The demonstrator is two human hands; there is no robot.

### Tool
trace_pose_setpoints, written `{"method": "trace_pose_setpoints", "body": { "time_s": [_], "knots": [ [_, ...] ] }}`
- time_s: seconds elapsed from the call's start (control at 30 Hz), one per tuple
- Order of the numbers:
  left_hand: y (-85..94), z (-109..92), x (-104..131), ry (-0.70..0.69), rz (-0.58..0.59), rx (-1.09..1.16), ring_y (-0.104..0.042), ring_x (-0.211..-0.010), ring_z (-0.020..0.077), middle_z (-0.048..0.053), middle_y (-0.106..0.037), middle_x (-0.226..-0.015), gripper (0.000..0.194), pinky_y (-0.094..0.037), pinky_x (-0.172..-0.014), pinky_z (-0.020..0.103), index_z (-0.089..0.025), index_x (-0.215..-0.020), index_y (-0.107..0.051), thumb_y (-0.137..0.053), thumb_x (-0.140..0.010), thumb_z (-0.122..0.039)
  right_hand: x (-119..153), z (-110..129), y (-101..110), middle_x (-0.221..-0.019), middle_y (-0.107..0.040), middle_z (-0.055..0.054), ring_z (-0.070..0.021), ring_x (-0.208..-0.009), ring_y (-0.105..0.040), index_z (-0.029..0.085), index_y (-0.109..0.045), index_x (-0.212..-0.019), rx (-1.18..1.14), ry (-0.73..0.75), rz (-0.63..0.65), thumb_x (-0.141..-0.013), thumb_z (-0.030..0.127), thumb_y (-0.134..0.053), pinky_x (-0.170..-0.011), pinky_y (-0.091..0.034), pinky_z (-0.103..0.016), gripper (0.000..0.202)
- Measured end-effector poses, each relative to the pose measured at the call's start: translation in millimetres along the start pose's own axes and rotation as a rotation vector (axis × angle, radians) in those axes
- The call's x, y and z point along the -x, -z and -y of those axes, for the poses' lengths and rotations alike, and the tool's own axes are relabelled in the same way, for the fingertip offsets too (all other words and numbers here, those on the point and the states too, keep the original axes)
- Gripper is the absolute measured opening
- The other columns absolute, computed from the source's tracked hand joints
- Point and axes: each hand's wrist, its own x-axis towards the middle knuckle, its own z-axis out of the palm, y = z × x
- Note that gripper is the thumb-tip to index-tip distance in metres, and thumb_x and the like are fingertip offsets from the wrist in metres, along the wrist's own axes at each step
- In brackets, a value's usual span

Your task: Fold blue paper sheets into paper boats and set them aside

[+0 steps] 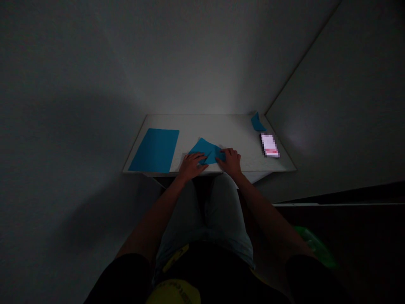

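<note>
A partly folded sheet of blue paper lies near the front edge of the white table, with a raised flap and creases in its middle. Over its lower left part rests my left hand, fingers stretched out across the paper and thumb apart. My right hand has its fingers and thumb curled around the paper's right end, which is partly hidden under them. Left of my hands, a flat, unfolded blue sheet lies close to the table's left side.
A small folded blue paper piece stands at the back right of the white table. A phone with a lit, blurred screen lies in front of it. Walls border the table behind and right. Something green is low on the right.
</note>
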Motion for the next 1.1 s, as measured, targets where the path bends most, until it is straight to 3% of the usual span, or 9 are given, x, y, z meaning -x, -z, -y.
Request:
{"method": "trace_pose_setpoints", "body": {
  "time_s": [0.2, 0.37, 0.5, 0.6, 0.8, 0.97, 1.1],
  "knots": [
    [1.6, -4, 0, 0.011, -0.032, 0.0, -0.061, -0.138, 0.0284, 0.003, -0.071, -0.147, 0.036, -0.043, -0.119, 0.052, -0.032, -0.134, -0.075, -0.067, -0.102, -0.048, 10, 23, 2, -0.135, -0.071, -0.012, -0.0321, -0.121, -0.059, 0.029, -0.076, -0.13, 0.027, 0.158, 0.116, -0.106, 0.025, -0.052, -0.1, -0.044, -0.048, 0.034],
    [3.8, -6, 2, -0.022, -0.008, -0.023, -0.061, -0.135, 0.0299, 0.004, -0.07, -0.149, 0.044, -0.042, -0.118, 0.053, -0.033, -0.136, -0.074, -0.069, -0.1, -0.056, 16, 31, 2, -0.145, -0.07, -0.009, -0.0333, -0.13, -0.06, 0.03, -0.077, -0.129, 0.004, 0.11, 0.094, -0.107, 0.046, -0.059, -0.105, -0.048, -0.051, 0.033],
    [6.0, -6, 8, -0.08, 0.048, -0.045, -0.06, -0.135, 0.0317, 0.004, -0.066, -0.154, 0.056, -0.043, -0.118, 0.053, -0.033, -0.144, -0.07, -0.075, -0.094, -0.058, 7, 18, 2, -0.154, -0.066, -0.006, -0.0318, -0.138, -0.06, 0.033, -0.077, -0.132, -0.036, 0.091, 0.153, -0.107, 0.049, -0.06, -0.111, -0.051, -0.053, 0.034],
    [7.1, -7, 15, -0.118, 0.099, -0.052, -0.06, -0.137, 0.0307, 0.004, -0.065, -0.156, 0.056, -0.044, -0.117, 0.051, -0.033, -0.149, -0.066, -0.073, -0.097, -0.052, -1, 0, 4, -0.158, -0.063, -0.005, -0.0278, -0.143, -0.06, 0.033, -0.074, -0.138, -0.089, 0.199, 0.22, -0.108, 0.046, -0.057, -0.119, -0.049, -0.051, 0.037],
    [16.3, -3, 24, -0.153, 0.183, -0.023, -0.064, -0.133, 0.0269, 0.004, -0.072, -0.146, 0.043, -0.047, -0.114, 0.048, -0.034, -0.146, -0.068, -0.064, -0.103, -0.037, 9, -18, 8, -0.166, -0.055, -0.006, -0.0293, -0.155, -0.05, 0.033, -0.069, -0.143, -0.038, 0.296, 0.244, -0.112, 0.035, -0.049, -0.127, -0.032, -0.064, 0.037],
    [30.6, 4, 22, -0.12, 0.163, -0.02, -0.068, -0.126, 0.027, 0.006, -0.078, -0.132, 0.034, -0.046, -0.114, 0.048, -0.033, -0.135, -0.075, -0.062, -0.103, -0.036, 18, -19, 11, -0.166, -0.055, -0.007, -0.0282, -0.154, -0.05, 0.032, -0.068, -0.143, -0.035, 0.31, 0.231, -0.111, 0.037, -0.048, -0.126, -0.031, -0.06, 0.038],
    [31.7, 1, 13, -0.058, 0.083, -0.04, -0.067, -0.127, 0.0271, 0.006, -0.077, -0.131, 0.032, -0.045, -0.116, 0.048, -0.032, -0.131, -0.074, -0.06, -0.103, -0.031, 18, -18, 10, -0.165, -0.056, -0.007, -0.0276, -0.152, -0.051, 0.032, -0.069, -0.142, -0.047, 0.301, 0.227, -0.111, 0.038, -0.048, -0.124, -0.031, -0.058, 0.038]
  ]
}}
